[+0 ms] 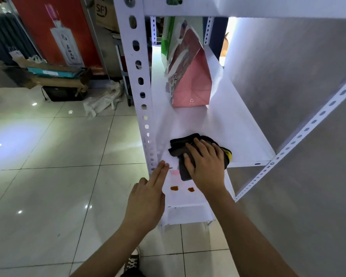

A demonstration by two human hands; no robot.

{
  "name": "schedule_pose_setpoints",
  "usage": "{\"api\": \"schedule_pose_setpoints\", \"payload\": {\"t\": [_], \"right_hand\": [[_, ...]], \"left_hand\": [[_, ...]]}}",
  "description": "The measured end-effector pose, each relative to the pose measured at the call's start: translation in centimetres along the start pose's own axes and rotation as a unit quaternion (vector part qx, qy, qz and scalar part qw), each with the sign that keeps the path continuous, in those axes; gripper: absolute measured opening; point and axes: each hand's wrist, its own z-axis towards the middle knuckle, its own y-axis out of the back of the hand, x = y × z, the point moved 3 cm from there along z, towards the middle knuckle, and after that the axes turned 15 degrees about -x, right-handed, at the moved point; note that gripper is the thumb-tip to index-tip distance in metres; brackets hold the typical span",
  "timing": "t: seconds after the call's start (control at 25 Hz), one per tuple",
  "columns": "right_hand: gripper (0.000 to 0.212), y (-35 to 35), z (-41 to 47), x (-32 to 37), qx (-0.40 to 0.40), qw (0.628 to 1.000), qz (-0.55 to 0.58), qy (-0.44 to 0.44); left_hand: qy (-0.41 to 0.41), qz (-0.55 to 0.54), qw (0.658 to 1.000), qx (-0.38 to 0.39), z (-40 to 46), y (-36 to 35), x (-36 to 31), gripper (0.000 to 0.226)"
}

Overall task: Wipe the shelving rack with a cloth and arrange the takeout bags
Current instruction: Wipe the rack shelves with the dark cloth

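Crumpled dark cloth [190, 152] with a yellow patch under the flat right hand [205, 166], grip apart, left hand [148, 194] likewise.

Shelf room and blockers
Bare shelf [224, 124] lies between the cloth [180, 150] and pink bag [194, 86]; the slotted post [137, 76] walls the left.

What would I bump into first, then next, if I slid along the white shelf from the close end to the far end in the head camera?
Two orange-brown stains → small pink smear → dark cloth under the right hand → bare white shelf → pink takeout bag → green and white bag behind it.
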Motion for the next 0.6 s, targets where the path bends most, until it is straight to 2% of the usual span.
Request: {"api": "schedule_pose_setpoints", "payload": {"t": [0.16, 0.28, 0.4, 0.6], "right_hand": [[0.036, 2.9, -0.1, -10.2, -0.028, 0.997, -0.051, -0.047], [0.037, 3.8, 0.0, -13.1, -0.027, 0.992, -0.079, -0.093], [0.035, 2.8, -0.4, -9.6, -0.036, 0.987, -0.08, -0.132], [0.039, 1.0, -1.2, -0.1, 0.006, 0.995, -0.024, -0.097]], "left_hand": [[0.003, -0.005, 1.0, 0.007, -0.2, -0.1, -0.3, 0.079], [0.0, -0.025, 1.0, 0.018, -0.4, -0.3, -0.2, 0.083], [0.0, -0.04, 0.999, 0.022, -0.8, -0.4, -0.1, 0.087], [0.017, -0.022, 1.0, 0.009, -1.1, -1.1, -0.3, 0.087]]}}
